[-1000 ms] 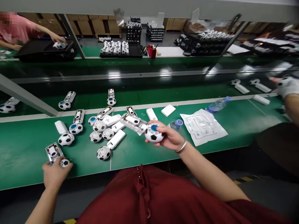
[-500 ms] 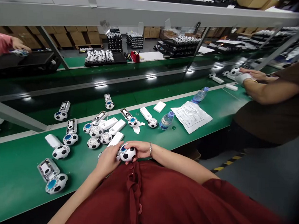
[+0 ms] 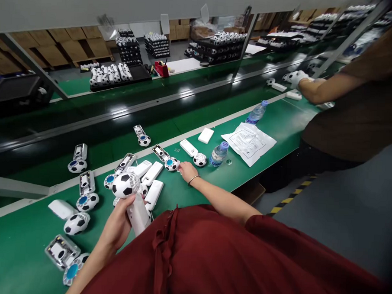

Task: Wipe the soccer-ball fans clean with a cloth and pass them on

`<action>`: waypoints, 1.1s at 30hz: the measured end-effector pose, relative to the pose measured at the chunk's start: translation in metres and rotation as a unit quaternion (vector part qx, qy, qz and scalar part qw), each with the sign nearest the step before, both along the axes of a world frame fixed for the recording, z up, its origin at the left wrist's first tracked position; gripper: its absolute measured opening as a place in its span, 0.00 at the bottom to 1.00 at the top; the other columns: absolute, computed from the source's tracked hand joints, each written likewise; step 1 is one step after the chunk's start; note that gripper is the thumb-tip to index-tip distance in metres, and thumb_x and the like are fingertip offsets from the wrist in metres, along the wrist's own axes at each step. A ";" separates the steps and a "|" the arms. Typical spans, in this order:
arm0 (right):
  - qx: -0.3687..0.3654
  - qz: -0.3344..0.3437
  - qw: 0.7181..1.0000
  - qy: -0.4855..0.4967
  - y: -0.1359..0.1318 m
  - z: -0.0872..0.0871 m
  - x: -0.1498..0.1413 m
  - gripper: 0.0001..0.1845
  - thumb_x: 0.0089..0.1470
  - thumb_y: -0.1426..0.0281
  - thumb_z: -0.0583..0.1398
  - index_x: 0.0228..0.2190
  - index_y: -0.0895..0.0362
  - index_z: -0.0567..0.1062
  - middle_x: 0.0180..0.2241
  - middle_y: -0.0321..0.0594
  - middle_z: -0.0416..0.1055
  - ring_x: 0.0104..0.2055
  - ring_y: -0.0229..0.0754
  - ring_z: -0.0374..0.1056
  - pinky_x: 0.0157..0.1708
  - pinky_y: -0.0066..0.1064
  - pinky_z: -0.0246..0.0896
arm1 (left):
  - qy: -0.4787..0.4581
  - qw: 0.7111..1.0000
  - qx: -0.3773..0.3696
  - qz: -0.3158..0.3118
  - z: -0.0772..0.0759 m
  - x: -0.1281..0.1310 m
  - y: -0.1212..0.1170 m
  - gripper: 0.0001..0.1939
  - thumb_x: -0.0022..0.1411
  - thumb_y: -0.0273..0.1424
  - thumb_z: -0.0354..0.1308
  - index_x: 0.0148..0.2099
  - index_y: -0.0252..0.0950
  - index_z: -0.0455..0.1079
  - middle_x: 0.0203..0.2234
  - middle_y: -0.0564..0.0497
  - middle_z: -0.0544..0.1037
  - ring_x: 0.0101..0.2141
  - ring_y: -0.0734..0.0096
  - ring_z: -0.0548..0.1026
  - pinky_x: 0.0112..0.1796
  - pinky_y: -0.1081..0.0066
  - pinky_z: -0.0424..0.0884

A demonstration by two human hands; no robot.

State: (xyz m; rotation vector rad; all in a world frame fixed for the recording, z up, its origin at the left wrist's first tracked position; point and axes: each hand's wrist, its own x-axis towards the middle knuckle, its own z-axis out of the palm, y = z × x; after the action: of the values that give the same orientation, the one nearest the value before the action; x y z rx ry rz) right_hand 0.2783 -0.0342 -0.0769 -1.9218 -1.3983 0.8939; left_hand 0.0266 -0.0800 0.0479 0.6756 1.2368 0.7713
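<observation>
My left hand [image 3: 117,225] is closed round the white handle of a football-headed fan [image 3: 126,185], held upright above the near edge of the green bench [image 3: 23,230]. My right hand [image 3: 187,170] reaches out flat on the bench, its fingertips touching an open fan part with a football head [image 3: 171,163]. Whether that hand grips the part, I cannot make out. Between my hands lie several white covers [image 3: 152,173] and loose football heads [image 3: 76,223].
Two water bottles [image 3: 218,153] and a plastic bag with a printed sheet [image 3: 248,142] lie to the right. A co-worker in a brown shirt [image 3: 356,106] works at the right end. A dark conveyor belt [image 3: 119,117] runs behind, with stacked trays of fans beyond.
My left hand has lifted an assembled fan upright by its handle. My right hand has let go of it and reached forward to the open part. The camera has swung to the right.
</observation>
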 end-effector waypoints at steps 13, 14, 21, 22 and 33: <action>0.163 -0.152 0.956 0.191 -0.111 0.050 0.059 0.18 0.52 0.53 0.52 0.26 0.57 0.62 0.20 0.32 0.65 0.23 0.34 0.64 0.22 0.28 0.63 | 0.322 0.791 0.285 -0.435 -0.064 0.060 0.022 0.24 0.52 0.47 0.52 0.41 0.31 0.65 0.35 0.43 0.73 0.40 0.55 0.71 0.43 0.62 0.65; 0.181 -0.175 0.950 0.185 -0.118 0.058 0.072 0.19 0.50 0.53 0.53 0.26 0.56 0.62 0.20 0.32 0.65 0.22 0.35 0.64 0.22 0.28 0.62 | 0.331 0.762 0.299 -0.469 -0.076 0.070 0.021 0.23 0.53 0.45 0.52 0.43 0.30 0.64 0.38 0.41 0.72 0.42 0.56 0.70 0.44 0.62 0.64; 0.278 -0.252 0.925 0.051 -0.097 0.108 0.143 0.12 0.49 0.61 0.56 0.30 0.58 0.67 0.27 0.37 0.69 0.28 0.37 0.65 0.29 0.30 0.62 | 0.508 0.614 0.339 -0.500 -0.106 0.112 0.028 0.25 0.61 0.40 0.44 0.53 0.26 0.58 0.45 0.37 0.68 0.45 0.55 0.69 0.43 0.65 0.64; 0.290 -0.244 0.925 0.024 -0.088 0.111 0.146 0.10 0.49 0.63 0.56 0.30 0.57 0.68 0.28 0.38 0.69 0.30 0.37 0.65 0.32 0.31 0.62 | 0.531 0.601 0.346 -0.487 -0.105 0.114 0.029 0.24 0.61 0.40 0.43 0.53 0.25 0.58 0.45 0.37 0.68 0.44 0.55 0.69 0.42 0.65 0.64; 0.330 -0.104 0.922 -0.176 -0.070 0.079 0.153 0.11 0.55 0.67 0.53 0.36 0.55 0.74 0.40 0.45 0.70 0.42 0.45 0.62 0.45 0.41 0.58 | 0.567 0.590 0.349 -0.457 -0.097 0.101 0.020 0.29 0.59 0.42 0.45 0.58 0.31 0.56 0.50 0.38 0.66 0.50 0.51 0.64 0.43 0.58 0.64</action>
State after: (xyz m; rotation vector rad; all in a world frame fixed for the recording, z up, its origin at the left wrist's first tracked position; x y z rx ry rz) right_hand 0.4314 -0.1044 0.0023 -1.6831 -1.4129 -0.0528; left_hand 0.1279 -0.0601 -0.0495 2.5022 1.3291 -0.2652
